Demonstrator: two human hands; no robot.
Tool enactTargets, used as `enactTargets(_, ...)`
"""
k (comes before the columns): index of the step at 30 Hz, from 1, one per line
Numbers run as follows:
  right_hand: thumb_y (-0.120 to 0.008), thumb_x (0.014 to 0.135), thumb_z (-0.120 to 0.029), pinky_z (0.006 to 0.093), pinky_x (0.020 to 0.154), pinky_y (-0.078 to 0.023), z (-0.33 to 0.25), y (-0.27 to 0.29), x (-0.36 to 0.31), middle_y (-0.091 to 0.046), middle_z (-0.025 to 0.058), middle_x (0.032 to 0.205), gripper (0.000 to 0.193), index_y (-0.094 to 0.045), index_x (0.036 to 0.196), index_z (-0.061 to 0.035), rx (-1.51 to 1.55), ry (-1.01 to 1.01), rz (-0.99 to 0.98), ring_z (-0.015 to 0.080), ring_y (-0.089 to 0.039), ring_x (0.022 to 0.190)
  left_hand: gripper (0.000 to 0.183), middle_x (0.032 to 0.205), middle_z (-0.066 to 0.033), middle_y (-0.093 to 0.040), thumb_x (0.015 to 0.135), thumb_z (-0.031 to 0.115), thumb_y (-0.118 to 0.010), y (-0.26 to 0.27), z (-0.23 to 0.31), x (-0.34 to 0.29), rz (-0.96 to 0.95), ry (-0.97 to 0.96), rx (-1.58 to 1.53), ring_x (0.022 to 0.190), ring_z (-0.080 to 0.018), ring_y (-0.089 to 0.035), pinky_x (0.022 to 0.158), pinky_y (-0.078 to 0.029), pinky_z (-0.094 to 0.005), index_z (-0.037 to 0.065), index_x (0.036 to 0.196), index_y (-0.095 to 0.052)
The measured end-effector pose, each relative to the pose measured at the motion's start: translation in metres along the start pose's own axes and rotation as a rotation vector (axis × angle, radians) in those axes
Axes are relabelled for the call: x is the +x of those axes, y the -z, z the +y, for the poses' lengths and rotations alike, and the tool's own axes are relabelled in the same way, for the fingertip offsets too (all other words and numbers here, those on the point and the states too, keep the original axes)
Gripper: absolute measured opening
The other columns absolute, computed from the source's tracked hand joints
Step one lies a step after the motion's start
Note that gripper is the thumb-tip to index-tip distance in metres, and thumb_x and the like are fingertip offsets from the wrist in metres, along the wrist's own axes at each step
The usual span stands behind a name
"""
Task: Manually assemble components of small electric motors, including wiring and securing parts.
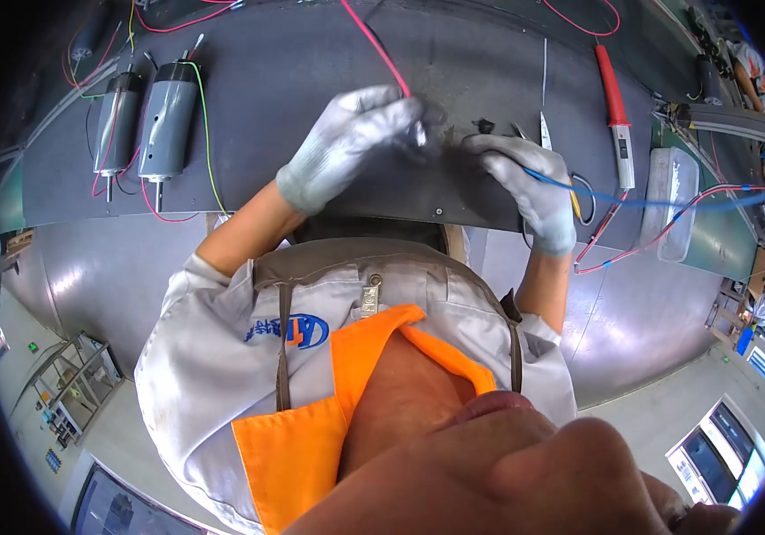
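My left hand [355, 134], in a pale work glove, is closed at the fingertips where a red wire [375, 40] comes down into them. Just below these fingertips is a small dark, shiny part [420, 135], smeared by motion. Across a short gap, my gloved right hand [529, 183] has its fingers pinched together; what they hold is blurred and dark. A blue cord [641, 201] passes over the right hand's fingers and runs off to the right. Scissors [586, 201] lie partly hidden beneath that hand, with one handle loop showing.
Two grey cylindrical motors [166, 125] with thin wires lie on the dark worktable [266, 62] at left. On the right are a red-handled soldering iron [612, 98], its cord, a translucent plastic tray [670, 201] and a metal arm [739, 120]. A small black scrap [486, 126] lies near my right fingertips.
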State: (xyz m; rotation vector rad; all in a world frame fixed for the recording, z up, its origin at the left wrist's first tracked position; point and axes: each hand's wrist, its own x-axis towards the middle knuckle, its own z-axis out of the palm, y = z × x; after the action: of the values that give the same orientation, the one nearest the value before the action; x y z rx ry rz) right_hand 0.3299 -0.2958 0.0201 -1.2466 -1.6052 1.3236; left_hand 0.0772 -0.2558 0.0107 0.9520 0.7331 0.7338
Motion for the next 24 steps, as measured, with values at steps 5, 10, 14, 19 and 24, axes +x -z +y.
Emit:
enactTargets(5,-0.068,0.087,-0.006,0.0267,0.074,-0.053,-0.02,-0.027,-0.021,-0.072,0.0109,0.085,0.05,-0.057,0.133,0.011,0.354,0.146,0.217,0.0144,-0.067,0.078,0.035,0.086,-0.0041,-0.068,0.102,0.03,-0.06,-0.029,0.009,0.013,0.154,-0.097,-0.103,0.078,-0.01,-0.065,0.075,-0.051,-0.0236,-0.002,0.113,-0.067)
enactTargets(10,-0.071,0.088,-0.018,0.0275,0.062,-0.051,-0.029,-0.038,-0.019,-0.069,0.0112,0.074,0.066,-0.046,0.141,0.0117,0.445,0.138,0.228,0.0143,-0.064,0.065,0.03,0.083,-0.0017,-0.068,0.104,0.026,-0.056,-0.046,0.011,0.01,0.213,-0.111,-0.074,0.076,-0.0068,-0.062,0.074,-0.05,-0.0222,0.001,0.112,-0.069)
enactTargets(14,-0.071,0.089,-0.018,0.0283,0.06,-0.051,-0.02,-0.042,-0.019,-0.068,0.0124,0.073,0.065,-0.046,0.141,0.0121,0.462,0.166,0.24,0.0151,-0.064,0.063,0.029,0.084,-0.0024,-0.068,0.104,0.026,-0.057,-0.049,0.006,0.012,0.226,-0.129,-0.059,0.077,-0.0072,-0.062,0.074,-0.051,-0.0226,0.0,0.112,-0.068)
enactTargets(19,-0.065,0.09,-0.011,0.0207,0.063,-0.044,-0.014,-0.045,-0.017,-0.062,0.0013,0.081,0.062,-0.045,0.144,0.0092,0.505,0.197,0.276,0.0056,-0.055,0.067,0.026,0.083,-0.0043,-0.068,0.102,0.022,-0.06,-0.059,0.004,0.013,0.243,-0.127,-0.147,0.074,-0.0095,-0.065,0.068,-0.054,-0.024,-0.002,0.106,-0.068)
enactTargets(24,-0.069,0.089,-0.012,0.0287,0.065,-0.053,-0.01,-0.051,-0.011,-0.071,0.0141,0.08,0.062,-0.046,0.143,0.0084,0.544,0.127,0.366,0.0159,-0.066,0.068,0.025,0.086,-0.0038,-0.068,0.102,0.023,-0.061,-0.063,-0.008,0.018,0.206,-0.104,-0.253,0.073,-0.0085,-0.063,0.067,-0.052,-0.0239,-0.001,0.106,-0.068)
